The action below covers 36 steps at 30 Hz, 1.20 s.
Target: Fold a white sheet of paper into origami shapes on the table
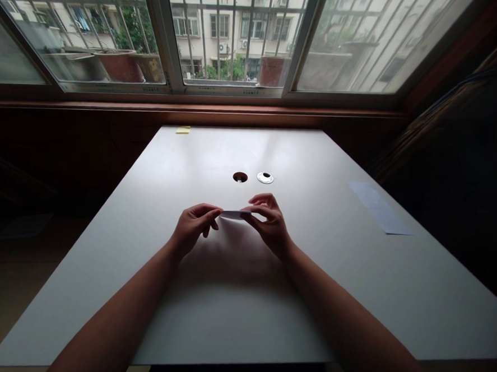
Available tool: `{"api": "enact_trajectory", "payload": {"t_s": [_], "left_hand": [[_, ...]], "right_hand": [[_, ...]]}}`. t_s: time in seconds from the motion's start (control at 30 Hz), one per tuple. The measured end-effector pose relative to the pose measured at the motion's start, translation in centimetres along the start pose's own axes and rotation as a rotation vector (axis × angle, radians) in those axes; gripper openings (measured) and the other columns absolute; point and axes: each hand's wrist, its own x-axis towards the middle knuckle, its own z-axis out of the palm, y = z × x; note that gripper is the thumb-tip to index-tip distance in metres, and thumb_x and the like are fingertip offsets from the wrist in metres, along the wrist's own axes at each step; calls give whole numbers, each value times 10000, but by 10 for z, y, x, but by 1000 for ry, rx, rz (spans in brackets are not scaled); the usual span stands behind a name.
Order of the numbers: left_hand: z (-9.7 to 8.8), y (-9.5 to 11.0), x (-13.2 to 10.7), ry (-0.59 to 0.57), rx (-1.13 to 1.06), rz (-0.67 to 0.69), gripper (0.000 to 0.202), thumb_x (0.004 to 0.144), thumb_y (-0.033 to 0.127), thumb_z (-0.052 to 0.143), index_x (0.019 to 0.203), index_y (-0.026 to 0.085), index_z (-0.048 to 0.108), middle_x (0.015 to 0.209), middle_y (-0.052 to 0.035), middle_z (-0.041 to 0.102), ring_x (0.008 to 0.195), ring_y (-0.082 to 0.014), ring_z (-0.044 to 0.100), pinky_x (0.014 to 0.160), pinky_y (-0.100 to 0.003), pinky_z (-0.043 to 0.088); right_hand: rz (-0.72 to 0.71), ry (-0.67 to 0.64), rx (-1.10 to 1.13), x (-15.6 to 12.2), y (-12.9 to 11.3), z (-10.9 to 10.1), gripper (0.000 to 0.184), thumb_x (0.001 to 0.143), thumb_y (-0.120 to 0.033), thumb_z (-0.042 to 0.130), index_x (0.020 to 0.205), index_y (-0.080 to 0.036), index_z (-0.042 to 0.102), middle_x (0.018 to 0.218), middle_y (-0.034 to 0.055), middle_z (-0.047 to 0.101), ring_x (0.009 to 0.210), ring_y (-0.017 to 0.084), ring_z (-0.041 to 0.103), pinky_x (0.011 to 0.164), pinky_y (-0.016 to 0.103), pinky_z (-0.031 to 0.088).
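Observation:
Between my hands, above the middle of the white table (pixel 240 314), is a small strip of white paper (pixel 232 214), seen nearly edge-on. My left hand (pixel 195 226) pinches its left end between thumb and forefinger, the other fingers curled below. At the right end my right hand (pixel 270 221) grips it with thumb and forefinger, while its other fingers are bent above. The strip looks slightly bowed. Its underside and any folds cannot be made out.
Beyond my hands are a round hole (pixel 240 177) in the tabletop and a loose ring-shaped cover (pixel 265 178). A white paper sheet (pixel 379 208) lies at the right. Yellow sticky notes (pixel 183 130) sit at the far left edge. A barred window (pixel 236 39) stands behind the table.

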Motion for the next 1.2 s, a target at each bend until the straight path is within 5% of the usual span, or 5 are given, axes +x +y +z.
{"api": "enact_trajectory", "payload": {"t_s": [0.3, 0.63, 0.87, 1.2], "left_hand": [[0, -5, 2, 70, 53, 108, 305, 771, 426, 756, 975, 202, 718, 529, 57, 473, 437, -59, 399, 375, -192, 236], [-1, -5, 3, 109, 115, 182, 256, 776, 431, 744, 871, 195, 715, 761, -7, 632, 611, -102, 512, 557, -235, 427], [1, -5, 2, 82, 95, 199, 352, 801, 400, 728, 1093, 205, 699, 772, -9, 635, 621, -101, 514, 561, -231, 423], [3, -4, -1, 14, 175, 194, 299, 803, 406, 729, 1009, 190, 720, 946, -69, 724, 870, -194, 659, 761, -302, 525]], "right_hand": [[214, 2, 252, 0, -1, 0, 175, 838, -401, 697, 787, -234, 709, 842, 34, 585, 784, 184, 551, 707, 331, 456], [447, 6, 453, 2, 2, 2, 270, 768, -430, 743, 694, -205, 614, 725, -5, 540, 715, 154, 496, 662, 288, 405], [501, -57, 529, 0, 3, 5, 266, 776, -426, 744, 735, -196, 616, 743, -1, 589, 712, 150, 520, 662, 286, 409], [534, -83, 505, 2, 0, 5, 302, 757, -468, 746, 723, -202, 609, 715, -6, 579, 674, 146, 504, 619, 275, 387]]}}
